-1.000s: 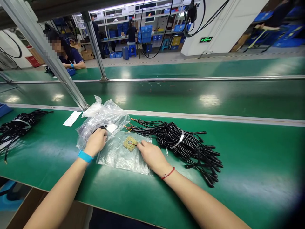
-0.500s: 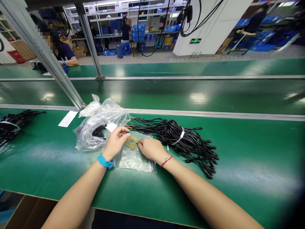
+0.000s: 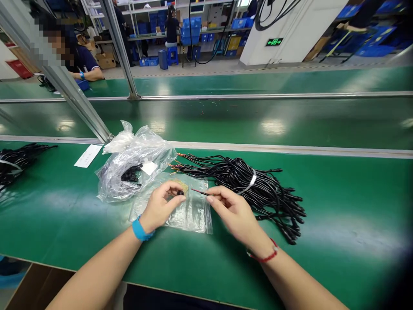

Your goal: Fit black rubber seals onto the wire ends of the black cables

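Observation:
My left hand (image 3: 161,206) is closed, pinching a small black part (image 3: 179,193) over a flat clear plastic bag (image 3: 193,213). My right hand (image 3: 234,211) pinches the thin red end of a wire (image 3: 198,191), its tip pointing at the black part. A yellowish square pad (image 3: 184,185) lies on the flat bag, partly hidden behind my left fingers. A tied bundle of black cables (image 3: 254,187) lies just right of my right hand. A crumpled clear bag (image 3: 129,165) with small black parts inside sits left of my left hand.
A white paper slip (image 3: 87,155) lies beside a slanted metal post (image 3: 74,101). Another black cable bundle (image 3: 16,159) rests at the far left. A metal rail (image 3: 290,150) borders the green bench (image 3: 338,206). A person (image 3: 75,58) sits behind at the left.
My left hand came away from the crumpled bag and now pinches a small black part. My right hand lifted off the pad, holding a red wire end toward it.

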A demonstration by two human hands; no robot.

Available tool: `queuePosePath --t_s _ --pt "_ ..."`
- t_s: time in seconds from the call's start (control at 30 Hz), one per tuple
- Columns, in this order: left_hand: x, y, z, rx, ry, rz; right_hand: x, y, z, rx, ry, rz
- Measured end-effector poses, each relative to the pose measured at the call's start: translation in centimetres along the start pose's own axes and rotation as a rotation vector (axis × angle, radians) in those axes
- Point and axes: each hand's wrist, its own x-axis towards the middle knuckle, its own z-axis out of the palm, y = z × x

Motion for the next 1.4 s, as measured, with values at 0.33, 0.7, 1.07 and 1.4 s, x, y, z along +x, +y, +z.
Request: queuePosePath --t_s 0.33,0.7,1.07,1.4 --pt "-0.5 0.7 0.1 0.278 -0.082 0.344 -1.2 -0.3 -0.2 -0.298 0.034 -0.279" --pt "-0.4 1.1 -0.1 0.379 -0.131 0.478 -1.1 -0.1 -0.1 -0.305 0.007 -0.218" --pt "-0.3 1.2 0.0 0.463 -0.155 0.465 -1.3 0.0 -0.1 -0.488 -0.055 -0.317" --pt "-0.4 1.2 0.0 0.433 -0.261 0.493 -1.3 -0.1 0.0 -0.452 -0.039 -0.311"
